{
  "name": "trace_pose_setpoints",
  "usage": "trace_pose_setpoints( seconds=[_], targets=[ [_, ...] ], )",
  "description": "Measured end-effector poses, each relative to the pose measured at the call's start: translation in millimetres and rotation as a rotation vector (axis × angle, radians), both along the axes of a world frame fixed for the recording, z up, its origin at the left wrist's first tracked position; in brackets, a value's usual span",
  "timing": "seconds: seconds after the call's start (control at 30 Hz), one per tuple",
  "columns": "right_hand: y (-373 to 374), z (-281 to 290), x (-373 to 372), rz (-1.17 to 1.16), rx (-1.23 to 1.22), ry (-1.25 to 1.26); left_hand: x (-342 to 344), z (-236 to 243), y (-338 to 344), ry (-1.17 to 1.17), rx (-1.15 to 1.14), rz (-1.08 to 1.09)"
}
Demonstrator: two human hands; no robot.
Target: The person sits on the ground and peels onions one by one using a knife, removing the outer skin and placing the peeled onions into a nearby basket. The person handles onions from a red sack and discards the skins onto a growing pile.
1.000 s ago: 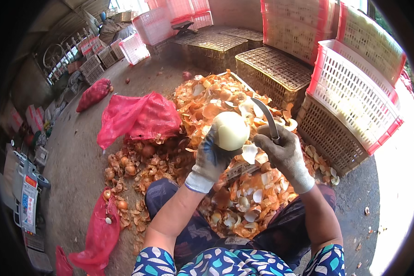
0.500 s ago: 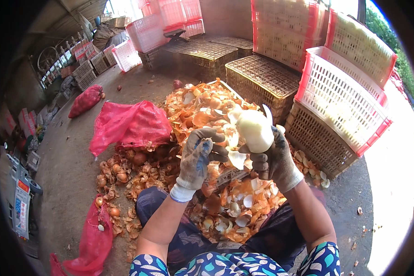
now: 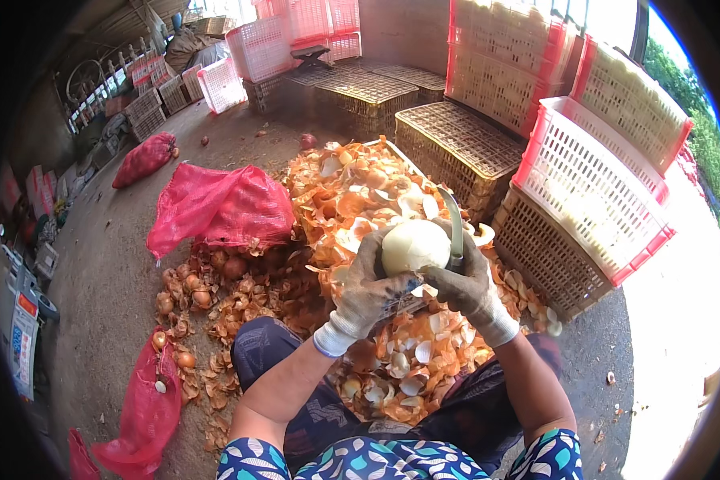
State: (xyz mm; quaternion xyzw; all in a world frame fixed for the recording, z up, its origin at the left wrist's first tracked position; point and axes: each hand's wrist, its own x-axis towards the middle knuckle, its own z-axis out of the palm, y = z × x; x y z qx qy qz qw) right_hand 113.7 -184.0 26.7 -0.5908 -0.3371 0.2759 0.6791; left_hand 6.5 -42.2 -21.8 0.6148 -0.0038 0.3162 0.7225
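Note:
A peeled white onion (image 3: 416, 248) is held up in front of me above the peel heap. My left hand (image 3: 364, 292), in a dirty grey glove, closes round its left side. In my gloved right hand (image 3: 472, 288) is a knife (image 3: 456, 224), its curved blade pointing up beside the onion. The right thumb touches the lower right of the onion. Beneath and beyond both hands, orange onion skins (image 3: 348, 188) are piled high on a crate, and more peel (image 3: 424, 352) lies between my knees.
A red mesh sack (image 3: 224, 206) opens onto unpeeled onions (image 3: 196, 292) at the left. Another red mesh bag (image 3: 148, 408) lies nearer, and a filled sack (image 3: 144, 160) farther off. At right, a white-and-red crate (image 3: 588, 192) with pale onions stands on a brown crate (image 3: 536, 244). Lidded crates (image 3: 456, 144) stand beyond.
My left hand has moved right and taken hold of the onion. The onion has come lower and left, and the knife blade now stands up on its right side.

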Motion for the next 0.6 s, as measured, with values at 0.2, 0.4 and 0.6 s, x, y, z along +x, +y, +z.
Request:
trace_pose_setpoints(
  seconds=[0.2, 0.4, 0.6],
  targets=[
    [-12.0, 1.5, 11.1, 0.105, 0.113, 0.309, -1.7, 8.5, 1.7, -0.218, 0.375, 0.178],
    [-18.5, 10.7, 5.0, 0.147, 0.056, 0.172, -1.0, 4.8, 11.5, -0.297, 0.868, 0.361],
    [-13.5, -6.0, 2.1, 0.028, 0.063, -0.219, 3.7, -7.9, 0.6, -0.175, 0.794, 0.314]
  ],
)
